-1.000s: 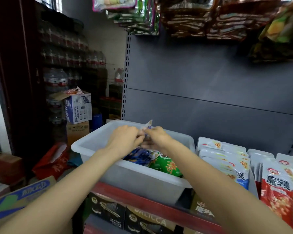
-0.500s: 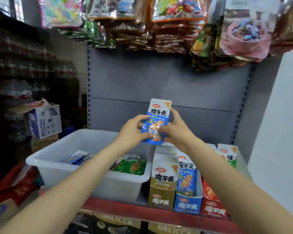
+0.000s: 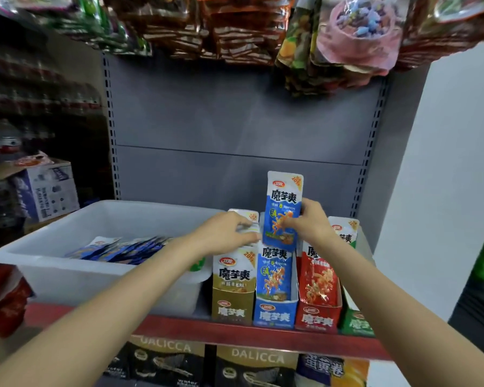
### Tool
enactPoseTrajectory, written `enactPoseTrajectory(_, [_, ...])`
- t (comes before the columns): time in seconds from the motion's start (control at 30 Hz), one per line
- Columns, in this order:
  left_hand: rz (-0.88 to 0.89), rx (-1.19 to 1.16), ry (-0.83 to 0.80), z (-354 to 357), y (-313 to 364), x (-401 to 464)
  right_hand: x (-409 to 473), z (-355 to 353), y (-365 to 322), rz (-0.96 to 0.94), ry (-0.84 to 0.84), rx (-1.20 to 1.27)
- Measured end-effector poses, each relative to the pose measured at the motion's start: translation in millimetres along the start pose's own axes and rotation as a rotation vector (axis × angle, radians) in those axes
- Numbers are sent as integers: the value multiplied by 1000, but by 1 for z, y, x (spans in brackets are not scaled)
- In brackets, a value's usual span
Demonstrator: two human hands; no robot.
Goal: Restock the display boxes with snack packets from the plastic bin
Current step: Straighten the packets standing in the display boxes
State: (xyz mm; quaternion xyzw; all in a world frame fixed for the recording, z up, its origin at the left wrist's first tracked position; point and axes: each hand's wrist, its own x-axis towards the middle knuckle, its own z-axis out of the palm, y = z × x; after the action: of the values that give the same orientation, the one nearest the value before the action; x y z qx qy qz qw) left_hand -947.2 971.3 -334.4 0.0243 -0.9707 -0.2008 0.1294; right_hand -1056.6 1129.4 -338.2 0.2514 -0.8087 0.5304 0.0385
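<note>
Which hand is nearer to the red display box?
The right hand. It holds the blue packet just above the red display box; the left hand rests on packets over the gold box, further left.

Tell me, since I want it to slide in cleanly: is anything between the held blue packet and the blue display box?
Only the packets already standing in the blue display box. The right hand holds the blue packet directly above; the left hand rests on the gold-box packets beside it.

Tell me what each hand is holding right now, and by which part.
Right hand pinches the upright blue snack packet at its lower right edge. Left hand rests on boxed packet tops, holding nothing.
</note>
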Motion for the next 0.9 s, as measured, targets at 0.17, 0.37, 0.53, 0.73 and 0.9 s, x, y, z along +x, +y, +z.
enactPoseTrajectory(0.17, [-22,2,-2,1,1,1,-8,6,-3,-147,-108,-276])
enactPoseTrajectory(0.37, [-41,-43,8,3,0,0,-9,13,-6,-285,-133,-666])
enactPoseTrajectory(0.53, [-47,-44,-8,4,-1,0,-5,16,-8,-233,-45,-592])
enactPoseTrajectory(0.73, [-34,-41,-16,3,-2,-1,-11,27,-4,-256,12,-624])
enactPoseTrajectory(0.9, [-32,-73,-17,4,-5,-2,-10,29,-4,-319,-7,-753])
